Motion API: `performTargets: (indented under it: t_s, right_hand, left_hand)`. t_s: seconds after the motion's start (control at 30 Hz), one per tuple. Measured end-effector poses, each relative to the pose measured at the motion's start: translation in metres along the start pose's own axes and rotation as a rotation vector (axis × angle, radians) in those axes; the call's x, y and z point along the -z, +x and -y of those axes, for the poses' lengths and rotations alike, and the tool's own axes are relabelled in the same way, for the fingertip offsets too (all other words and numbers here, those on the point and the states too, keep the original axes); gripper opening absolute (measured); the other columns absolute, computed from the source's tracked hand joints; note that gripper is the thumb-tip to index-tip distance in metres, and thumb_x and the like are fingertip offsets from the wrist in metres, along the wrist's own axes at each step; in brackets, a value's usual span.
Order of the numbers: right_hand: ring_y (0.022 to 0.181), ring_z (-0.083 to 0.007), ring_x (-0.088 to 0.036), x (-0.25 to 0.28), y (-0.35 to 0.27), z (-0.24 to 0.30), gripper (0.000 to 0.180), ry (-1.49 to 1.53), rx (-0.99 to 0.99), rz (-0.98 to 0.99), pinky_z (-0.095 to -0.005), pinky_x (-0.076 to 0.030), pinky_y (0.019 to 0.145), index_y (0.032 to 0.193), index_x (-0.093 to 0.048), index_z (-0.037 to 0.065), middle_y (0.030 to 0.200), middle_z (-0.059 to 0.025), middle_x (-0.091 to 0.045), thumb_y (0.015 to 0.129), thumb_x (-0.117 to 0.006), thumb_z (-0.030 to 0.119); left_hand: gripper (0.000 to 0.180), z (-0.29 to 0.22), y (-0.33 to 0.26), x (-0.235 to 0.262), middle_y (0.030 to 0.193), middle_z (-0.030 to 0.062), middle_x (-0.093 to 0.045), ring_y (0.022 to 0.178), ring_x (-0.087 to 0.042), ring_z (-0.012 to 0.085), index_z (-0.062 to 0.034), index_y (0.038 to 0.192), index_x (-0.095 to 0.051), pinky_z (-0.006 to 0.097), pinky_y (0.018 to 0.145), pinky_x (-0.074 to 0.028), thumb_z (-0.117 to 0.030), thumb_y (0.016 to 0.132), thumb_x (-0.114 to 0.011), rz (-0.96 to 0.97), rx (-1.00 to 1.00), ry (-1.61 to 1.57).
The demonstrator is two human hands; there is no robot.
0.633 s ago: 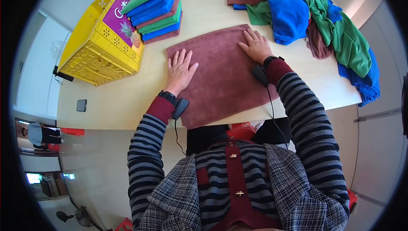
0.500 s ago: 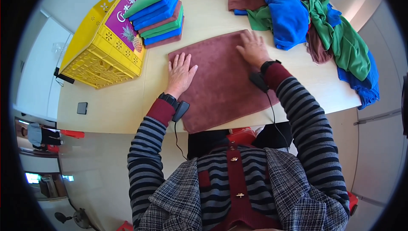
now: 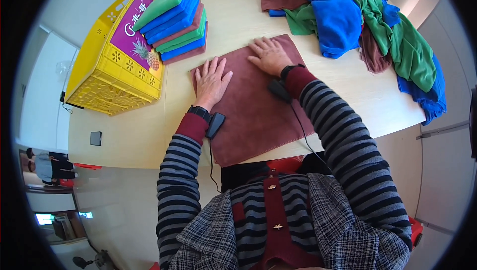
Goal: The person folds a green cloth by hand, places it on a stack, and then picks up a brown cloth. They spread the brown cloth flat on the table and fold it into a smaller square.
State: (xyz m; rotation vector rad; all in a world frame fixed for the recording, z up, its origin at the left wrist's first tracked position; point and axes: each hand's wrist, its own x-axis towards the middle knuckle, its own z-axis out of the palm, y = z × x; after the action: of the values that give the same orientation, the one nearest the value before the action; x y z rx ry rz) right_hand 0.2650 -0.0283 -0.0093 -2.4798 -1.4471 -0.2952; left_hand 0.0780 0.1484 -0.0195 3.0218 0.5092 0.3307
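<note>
A maroon cloth lies spread flat on the pale wooden table in front of me. My left hand rests palm down on its left part, fingers apart. My right hand presses flat on its far edge near the middle. Neither hand grips anything. A stack of folded cloths in blue, green and maroon sits just beyond the cloth's far left corner.
A yellow plastic crate stands at the left, beside the stack. A heap of loose red, blue, green and brown cloths covers the far right of the table. A small dark square object lies near the front left edge.
Both hands have slid a little away from me along the cloth; the right hand now sits nearer its far edge. The cloth stays flat.
</note>
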Motion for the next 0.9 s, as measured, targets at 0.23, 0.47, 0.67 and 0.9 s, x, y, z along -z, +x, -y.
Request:
performTargets:
  t_s: [0.23, 0.47, 0.67, 0.9]
  right_hand:
    - [0.148, -0.0302, -0.037, 0.009, -0.009, -0.033, 0.063, -0.049, -0.088, -0.017, -0.0451, -0.029, 0.121, 0.150, -0.050, 0.012, 0.156, -0.0095, -0.047, 0.103, -0.045, 0.054]
    - [0.147, -0.0312, -0.039, 0.018, -0.009, -0.042, 0.065, -0.036, -0.165, -0.023, -0.0459, -0.030, 0.121, 0.151, -0.047, 0.008, 0.158, -0.0122, -0.045, 0.104, -0.046, 0.053]
    - [0.142, -0.0377, -0.044, -0.009, -0.024, -0.056, 0.064, -0.046, -0.099, -0.177, -0.0472, -0.033, 0.119, 0.148, -0.050, 0.004, 0.151, -0.0189, -0.051, 0.103, -0.051, 0.050]
    - [0.149, -0.0358, -0.036, -0.014, -0.063, -0.104, 0.062, -0.164, -0.243, -0.018, -0.0441, -0.030, 0.122, 0.155, -0.042, 0.005, 0.158, -0.0172, -0.044, 0.107, -0.048, 0.042]
  left_hand:
    - [0.065, 0.022, -0.003, 0.000, 0.166, 0.0112, -0.034, 0.155, -0.024, 0.0355, -0.0192, 0.159, -0.037, 0.062, 0.123, -0.016, -0.053, 0.105, -0.044, -0.005, 0.115, 0.012]
    - [0.067, 0.042, -0.001, -0.004, 0.166, 0.0119, -0.033, 0.155, -0.024, 0.0360, -0.0185, 0.159, -0.038, 0.062, 0.122, -0.018, -0.056, 0.104, -0.043, -0.048, 0.221, -0.011]
    - [0.063, 0.049, -0.026, 0.017, 0.152, 0.0207, -0.051, 0.144, -0.041, 0.0396, -0.0086, 0.140, -0.060, 0.057, 0.119, -0.027, -0.055, 0.097, -0.053, -0.182, 0.173, -0.081]
    - [0.078, 0.037, -0.042, 0.026, 0.170, 0.0174, -0.024, 0.158, -0.017, 0.0375, -0.0098, 0.162, -0.031, 0.062, 0.125, -0.011, -0.057, 0.102, -0.045, 0.053, 0.306, -0.215]
